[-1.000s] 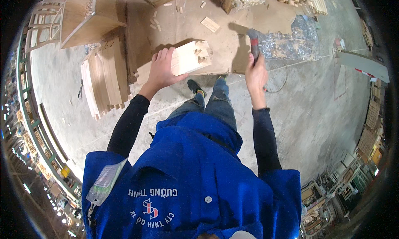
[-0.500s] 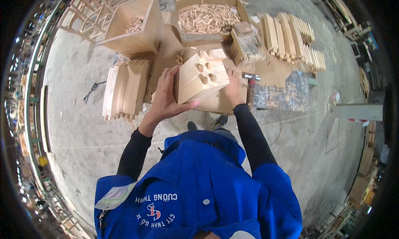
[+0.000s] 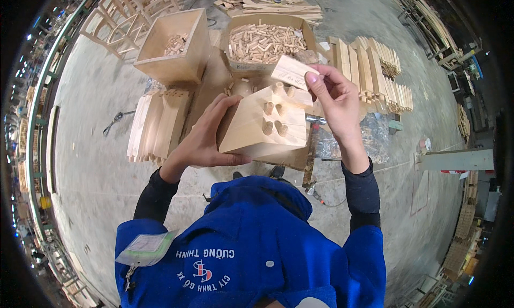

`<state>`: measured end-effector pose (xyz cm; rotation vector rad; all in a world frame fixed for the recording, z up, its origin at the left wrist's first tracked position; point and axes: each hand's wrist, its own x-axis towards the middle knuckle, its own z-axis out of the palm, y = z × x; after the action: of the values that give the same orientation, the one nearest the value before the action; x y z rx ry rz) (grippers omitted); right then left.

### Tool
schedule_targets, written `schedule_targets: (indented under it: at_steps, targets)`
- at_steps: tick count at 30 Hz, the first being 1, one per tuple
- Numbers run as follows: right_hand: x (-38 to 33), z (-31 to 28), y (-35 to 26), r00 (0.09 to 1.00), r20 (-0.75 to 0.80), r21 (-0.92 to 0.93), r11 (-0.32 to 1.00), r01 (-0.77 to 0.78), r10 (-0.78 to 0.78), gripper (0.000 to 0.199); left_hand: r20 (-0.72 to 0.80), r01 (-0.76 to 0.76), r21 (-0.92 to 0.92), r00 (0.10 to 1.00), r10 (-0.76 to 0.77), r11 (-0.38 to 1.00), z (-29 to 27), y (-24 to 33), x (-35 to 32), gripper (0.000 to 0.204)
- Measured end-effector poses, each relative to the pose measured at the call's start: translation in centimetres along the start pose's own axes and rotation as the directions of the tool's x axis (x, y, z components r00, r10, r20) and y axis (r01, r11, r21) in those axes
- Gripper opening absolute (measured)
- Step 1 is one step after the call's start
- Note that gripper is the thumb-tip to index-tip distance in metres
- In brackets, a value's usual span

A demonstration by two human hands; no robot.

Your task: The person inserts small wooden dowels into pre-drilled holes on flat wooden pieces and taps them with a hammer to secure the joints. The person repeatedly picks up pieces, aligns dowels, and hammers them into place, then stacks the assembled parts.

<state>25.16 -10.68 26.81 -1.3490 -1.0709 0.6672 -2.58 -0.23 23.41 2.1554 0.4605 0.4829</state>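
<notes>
My left hand (image 3: 201, 137) grips a large pale wooden block (image 3: 249, 126) from its left side, thumb along the near face. Several round dowels (image 3: 267, 127) show in pairs on its upper face; how deep they sit I cannot tell. Between the thumb and fingers of my right hand (image 3: 340, 102) is a small flat wood piece (image 3: 289, 71) with handwriting on it. It is held above the far right end of the block, close to the dowels there. Whether it touches them is unclear.
Beyond the block, a cardboard box (image 3: 239, 66) is full of loose dowels. A wooden bin (image 3: 188, 54) with more stands left of it. Stacked wooden parts lie at left (image 3: 160, 123) and at right (image 3: 369, 62). A dark-handled tool (image 3: 316, 120) lies right of the block.
My right hand has left the block's right side and come up, now showing the small wood piece. My left hand and the block have shifted slightly nearer, and the block has turned.
</notes>
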Motion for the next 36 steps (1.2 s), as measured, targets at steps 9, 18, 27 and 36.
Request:
schedule_targets:
  at_steps: [9, 18, 27, 36]
  targets:
    - [0.8, -1.1, -3.5, 0.972, 0.152, -0.231, 0.950, 0.212, -0.180, 0.023, -0.001, -0.014, -0.189, 1.000, 0.014, 0.982, -1.2, 2.3, 1.0, 0.108]
    - [0.7, -1.2, -4.1, 0.977, 0.117, -0.182, 0.964, 0.196, -0.176, 0.026, -0.018, -0.034, -0.255, 0.999, 0.031, 0.966, -1.1, 2.8, 1.1, 0.106]
    - [-0.3, -0.6, -6.1, 0.978, -0.126, -0.059, 0.985, 0.160, -0.167, 0.023, -0.008, -0.143, -0.113, 0.990, 0.143, 0.983, -2.2, 3.5, 1.7, 0.105]
    - [-1.3, -0.6, -8.5, 0.959, 0.134, -0.333, 0.900, 0.281, -0.250, 0.024, -0.021, -0.150, -0.004, 0.989, 0.150, 0.989, -3.4, 3.6, 2.3, 0.108]
